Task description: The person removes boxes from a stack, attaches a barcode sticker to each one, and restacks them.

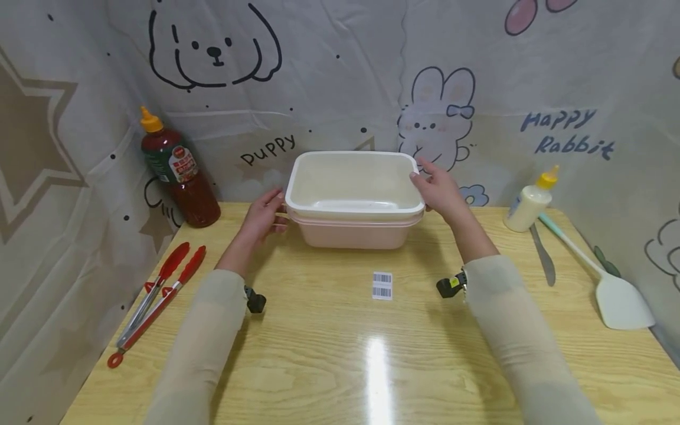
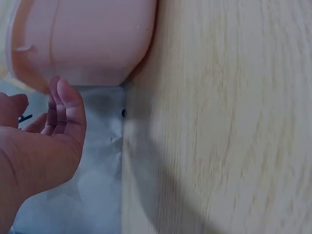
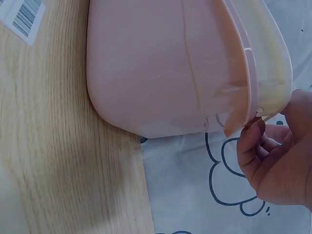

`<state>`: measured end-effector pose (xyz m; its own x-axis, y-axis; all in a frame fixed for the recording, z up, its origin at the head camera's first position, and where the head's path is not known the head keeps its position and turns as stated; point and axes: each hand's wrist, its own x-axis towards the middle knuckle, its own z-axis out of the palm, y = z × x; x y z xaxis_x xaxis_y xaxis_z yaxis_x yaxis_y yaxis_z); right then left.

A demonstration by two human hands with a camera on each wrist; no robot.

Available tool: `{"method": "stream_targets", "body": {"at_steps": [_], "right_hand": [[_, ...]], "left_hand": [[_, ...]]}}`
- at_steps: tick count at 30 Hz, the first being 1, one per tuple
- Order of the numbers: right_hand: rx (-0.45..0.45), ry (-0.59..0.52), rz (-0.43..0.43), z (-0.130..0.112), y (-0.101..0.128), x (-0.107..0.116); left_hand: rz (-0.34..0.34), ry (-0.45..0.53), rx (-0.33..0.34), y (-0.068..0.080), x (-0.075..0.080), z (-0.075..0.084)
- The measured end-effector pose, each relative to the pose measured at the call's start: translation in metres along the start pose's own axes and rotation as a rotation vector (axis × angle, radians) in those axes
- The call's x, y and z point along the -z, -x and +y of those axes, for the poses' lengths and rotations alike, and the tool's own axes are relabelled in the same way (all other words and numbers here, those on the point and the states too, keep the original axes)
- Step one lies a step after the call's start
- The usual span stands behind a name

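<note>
Both hands' fingers [image 1: 425, 171] curl on opposite rims of the stacked basins [image 1: 355, 198], right hand [image 1: 441, 190] gripping.

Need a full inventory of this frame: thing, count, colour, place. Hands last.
basins: 2, nested, cream in pink, table rear centre
sauce bottle: 1, dark red with orange cap, rear left
tongs: 1, red and metal, left edge
barcode label: 1, white, centre, in front of the basins
squeeze bottle: 1, cream with yellow cap, rear right
knife: 1, metal, right, beside the spatula
spatula: 1, white with teal handle tip, right edge
table: 1, light wood
backdrop: 1, white with cartoon prints, behind and at both sides
left hand: at the basins' left rim
right hand: grips the basins' right rim
</note>
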<state>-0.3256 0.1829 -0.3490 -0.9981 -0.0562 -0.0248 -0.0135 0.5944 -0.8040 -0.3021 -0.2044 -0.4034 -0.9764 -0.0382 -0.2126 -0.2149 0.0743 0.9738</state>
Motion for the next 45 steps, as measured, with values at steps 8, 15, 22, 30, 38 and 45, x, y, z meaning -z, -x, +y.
{"method": "stream_targets", "body": {"at_steps": [8,15,22,30,38,45], "right_hand": [[-0.057,0.053,-0.009,-0.009,-0.007,-0.007],[-0.062,0.132,-0.010,-0.012,-0.010,-0.007],[-0.022,0.186,-0.009,-0.015,-0.014,-0.007],[0.036,0.246,-0.053,-0.016,-0.019,-0.006],[0.007,0.192,-0.051,-0.011,-0.017,-0.007],[0.037,0.144,-0.036,-0.013,-0.017,-0.007]], "left_hand": [[0.017,-0.088,0.003,-0.006,-0.008,-0.004],[0.067,-0.094,-0.039,-0.006,-0.011,0.000],[0.091,-0.077,-0.028,-0.008,-0.015,0.005],[0.058,0.025,-0.042,-0.012,-0.016,0.012],[0.087,0.111,-0.047,-0.012,-0.020,0.008],[0.175,0.228,-0.067,-0.011,-0.025,0.005]]}}
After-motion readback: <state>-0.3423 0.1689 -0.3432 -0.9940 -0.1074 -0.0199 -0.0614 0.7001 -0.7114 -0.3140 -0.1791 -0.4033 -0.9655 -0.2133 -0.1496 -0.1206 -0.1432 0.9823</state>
